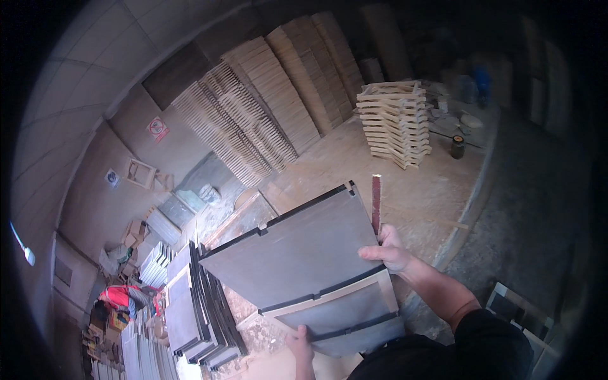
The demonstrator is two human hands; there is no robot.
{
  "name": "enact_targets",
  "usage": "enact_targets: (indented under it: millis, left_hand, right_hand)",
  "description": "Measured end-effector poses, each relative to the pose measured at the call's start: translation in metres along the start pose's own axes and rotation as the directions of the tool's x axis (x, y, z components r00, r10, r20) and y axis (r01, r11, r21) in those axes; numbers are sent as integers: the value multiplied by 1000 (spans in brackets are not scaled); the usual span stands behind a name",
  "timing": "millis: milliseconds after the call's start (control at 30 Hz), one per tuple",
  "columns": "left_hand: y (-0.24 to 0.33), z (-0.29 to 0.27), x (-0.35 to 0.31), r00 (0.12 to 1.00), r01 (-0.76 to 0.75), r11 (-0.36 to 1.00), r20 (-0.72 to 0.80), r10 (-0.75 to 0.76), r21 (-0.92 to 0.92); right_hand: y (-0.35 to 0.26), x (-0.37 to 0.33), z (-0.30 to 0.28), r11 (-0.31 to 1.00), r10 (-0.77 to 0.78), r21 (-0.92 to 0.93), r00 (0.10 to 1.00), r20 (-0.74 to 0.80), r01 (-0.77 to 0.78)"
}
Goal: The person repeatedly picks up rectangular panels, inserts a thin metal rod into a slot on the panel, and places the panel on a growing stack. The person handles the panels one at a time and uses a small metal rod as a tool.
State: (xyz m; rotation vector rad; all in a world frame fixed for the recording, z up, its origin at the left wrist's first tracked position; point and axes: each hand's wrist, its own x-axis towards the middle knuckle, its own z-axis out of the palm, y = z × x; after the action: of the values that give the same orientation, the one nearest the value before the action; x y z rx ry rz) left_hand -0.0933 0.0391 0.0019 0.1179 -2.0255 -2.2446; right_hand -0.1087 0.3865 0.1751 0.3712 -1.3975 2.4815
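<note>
A flat grey panel [291, 244] with notched black edging lies tilted in front of me. Below it, nearer my body, shows a grey panel in a pale wood frame [278, 310]. My right hand [394, 251] is closed at the grey panel's right edge, its thumb reaching over the surface. A narrow reddish-brown strip [377, 201], like a sanding stick, projects up from its fingers alongside that edge. My left hand [300, 347] grips the lower left edge of the framed panel, thumb on top; its other fingers are hidden.
Dark-edged panels [195, 304] are stacked at left. Beyond them, a person in red [120, 296] bends over among boards. A crisscross stack of wooden frames [394, 123] stands ahead right, near a dark jar [457, 147]. Tall wood piles [272, 95] line the wall; frames [519, 310] lie at lower right.
</note>
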Motion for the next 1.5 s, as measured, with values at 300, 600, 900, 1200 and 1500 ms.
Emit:
enact_targets:
  millis: [300,600,900,1200,1500]
  left_hand:
    - [5,7,-26,1000,22,999,1,-23,42]
    - [-5,14,-28,996,-14,999,-92,18,49]
    - [-12,18,31,875,88,996,479,-72,-12]
    - [6,113,-22,756,295,953,592,-279,73]
    - [12,138,-117,576,386,918,753,-320,94]
  right_hand:
    - [-4,-12,-23,998,-63,-26,995,-83,61]
    - [11,-53,-59,951,-275,-206,933,-232,230]
    - [10,-237,-36,853,-386,-509,800,-460,119]
    - [29,-400,43,401,-636,-793,484,-601,-458]
    - [17,-488,53,462,-626,-709,370,-686,-533]
